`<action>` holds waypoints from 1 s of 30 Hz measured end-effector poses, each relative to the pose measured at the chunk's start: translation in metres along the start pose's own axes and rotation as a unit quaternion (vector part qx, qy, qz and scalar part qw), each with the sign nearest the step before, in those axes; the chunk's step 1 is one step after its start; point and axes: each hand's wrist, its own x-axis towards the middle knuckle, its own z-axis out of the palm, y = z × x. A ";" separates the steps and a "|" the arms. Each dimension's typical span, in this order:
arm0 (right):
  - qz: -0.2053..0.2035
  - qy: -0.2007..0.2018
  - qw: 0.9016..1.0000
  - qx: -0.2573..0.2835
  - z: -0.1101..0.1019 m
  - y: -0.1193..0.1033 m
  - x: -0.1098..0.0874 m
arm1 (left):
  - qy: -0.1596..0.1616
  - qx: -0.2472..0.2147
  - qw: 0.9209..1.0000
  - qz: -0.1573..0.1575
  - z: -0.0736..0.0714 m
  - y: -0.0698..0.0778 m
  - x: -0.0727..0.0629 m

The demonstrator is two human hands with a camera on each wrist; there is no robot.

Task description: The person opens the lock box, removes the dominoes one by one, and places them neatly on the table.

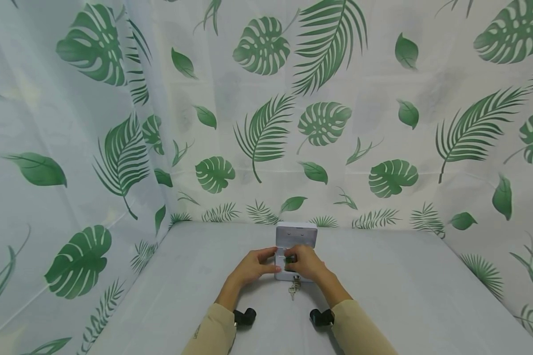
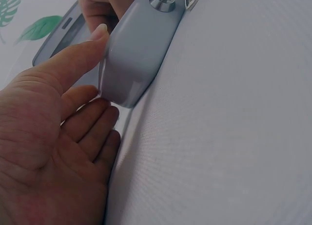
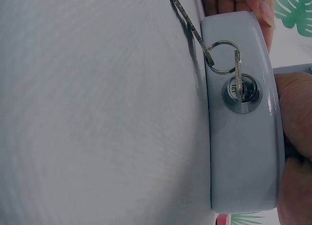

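Observation:
A small pale grey metal cash box [image 1: 281, 272] stands on the table with its lid [image 1: 296, 235] raised at the back. My left hand [image 1: 251, 266] holds the box's left side, thumb [image 2: 80, 57] over the rim and fingers against the outer wall. Over the open box, my right hand [image 1: 308, 262] reaches in with bent fingers and seems to pinch a small dark green item [image 1: 289, 259], mostly hidden by the fingers. A key [image 3: 238, 71] sits in the front lock [image 3: 242, 93]; a second key [image 3: 192, 30] hangs from its ring [image 3: 224, 57].
The white-covered table [image 1: 195, 256] extends around the box. Behind it hangs a leaf-print curtain [image 1: 231, 133], with another along the left side. Black wrist-camera mounts [image 1: 245, 317] stick out below both forearms, just above the table.

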 end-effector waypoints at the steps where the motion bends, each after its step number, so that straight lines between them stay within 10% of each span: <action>1: 0.000 0.001 1.000 -0.001 0.000 0.000 0.000 | 0.000 0.000 1.000 0.000 0.000 0.000 0.000; 30: -0.019 -0.008 0.999 -0.025 -0.001 -0.001 0.000 | -0.005 0.010 1.000 0.004 -0.001 -0.002 0.001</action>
